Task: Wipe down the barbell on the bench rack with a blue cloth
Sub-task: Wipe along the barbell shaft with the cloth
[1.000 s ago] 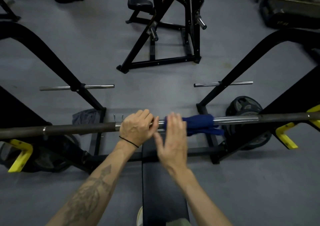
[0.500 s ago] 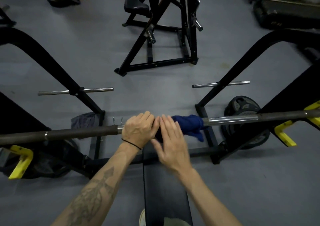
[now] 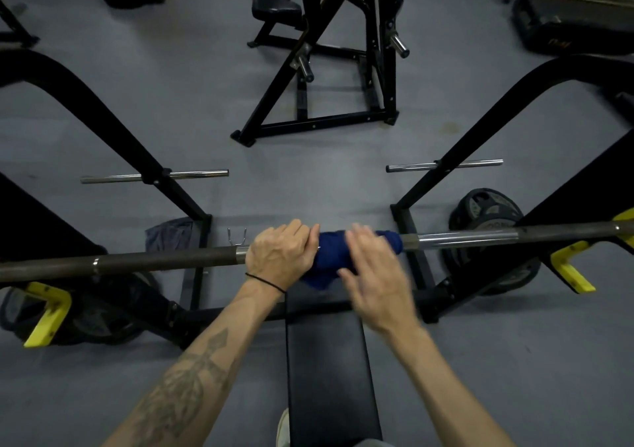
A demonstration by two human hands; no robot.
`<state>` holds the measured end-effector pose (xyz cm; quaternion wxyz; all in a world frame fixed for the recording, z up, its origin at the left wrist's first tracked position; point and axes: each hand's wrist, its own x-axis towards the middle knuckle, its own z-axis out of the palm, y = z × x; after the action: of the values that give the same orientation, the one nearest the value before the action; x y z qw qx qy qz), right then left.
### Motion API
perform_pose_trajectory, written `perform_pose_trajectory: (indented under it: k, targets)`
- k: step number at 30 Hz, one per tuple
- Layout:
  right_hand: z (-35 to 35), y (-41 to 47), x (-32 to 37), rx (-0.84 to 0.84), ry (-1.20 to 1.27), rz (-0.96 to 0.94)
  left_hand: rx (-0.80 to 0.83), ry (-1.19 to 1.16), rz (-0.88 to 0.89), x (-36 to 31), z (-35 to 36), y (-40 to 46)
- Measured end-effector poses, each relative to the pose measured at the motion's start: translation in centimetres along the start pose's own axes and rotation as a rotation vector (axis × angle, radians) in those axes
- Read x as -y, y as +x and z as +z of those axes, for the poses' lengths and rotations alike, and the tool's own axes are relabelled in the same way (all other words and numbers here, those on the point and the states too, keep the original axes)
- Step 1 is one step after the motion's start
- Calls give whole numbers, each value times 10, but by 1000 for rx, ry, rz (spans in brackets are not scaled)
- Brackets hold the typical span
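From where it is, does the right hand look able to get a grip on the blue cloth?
Probably yes. The right hand is open, blurred, at the blue cloth on the barbell; nothing lies between. The left hand grips the bar beside it, clear of that side.

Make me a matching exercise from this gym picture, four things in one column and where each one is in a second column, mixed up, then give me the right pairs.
Things:
1. dark blue cloth
2. left hand
3. round black weight plate
4. long black padded bench

Places:
A. on the grey floor beside the right rack foot
B. wrapped round the middle of the steel barbell
C. directly below the barbell's middle, running toward the camera
D. gripping the barbell just left of the cloth

Pairs: 1-B, 2-D, 3-A, 4-C
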<state>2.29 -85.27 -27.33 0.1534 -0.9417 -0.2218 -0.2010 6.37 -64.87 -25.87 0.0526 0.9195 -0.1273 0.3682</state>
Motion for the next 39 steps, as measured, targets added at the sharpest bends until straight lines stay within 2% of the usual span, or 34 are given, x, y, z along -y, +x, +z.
perform_pose_trajectory:
  k: [2,4,5,6,8,11,13,15,18,20,22,23,25,26,28,30,31,32,34,36,37,39]
  targets:
    - [-11,-5,-27,-80,-22,250,15,-37,-10,-2,-2,1]
    - [-5,-1,-11,-156,33,502,16,-44,-30,-2,-3,0]
    - [2,5,9,-176,81,556,23,-44,-40,-2,-3,2]
    - [9,11,32,-168,135,533,27,-42,-50,-2,-2,3]
    - [19,12,65,-63,192,306,28,-33,-80,-3,-3,5]
    - [8,6,33,47,107,-30,52,-54,-78,-3,-6,5]
    - [-2,3,-12,-4,0,12,71,-71,-73,-4,-8,5]
    - [-15,-2,-44,-78,-39,230,80,-71,-88,-5,-8,8]
    - [-12,-5,-12,-90,30,450,99,-64,-110,-8,-11,6]
    - [1,2,35,-36,101,390,111,-45,-115,-7,-9,7]
    - [8,3,61,73,140,169,152,-29,-127,-5,-9,9]
    - [6,3,52,103,138,61,181,-21,-143,-4,-9,12]
    - [2,1,10,62,130,-27,275,-21,-209,-4,-7,20]
    - [-4,-4,-14,32,112,-6,356,-30,-259,-5,-8,25]
    - [-14,-14,-42,-14,110,167,636,-87,-402,-5,-11,40]
    - [-12,-3,-23,-25,182,374,838,-138,-512,-1,-8,51]
    - [-8,2,0,6,221,413,893,-139,-532,-1,-7,53]
    - [-5,4,24,69,246,374,913,-142,-546,-3,-7,53]
    - [0,-3,46,162,227,98,831,-101,-517,-5,-7,45]
    - [-1,-5,15,152,143,-92,629,-27,-416,-3,-9,32]
    - [-3,-7,-7,116,115,-88,511,-2,-347,-2,-11,26]
    - [-12,-13,-49,19,80,83,305,12,-212,-2,-10,18]
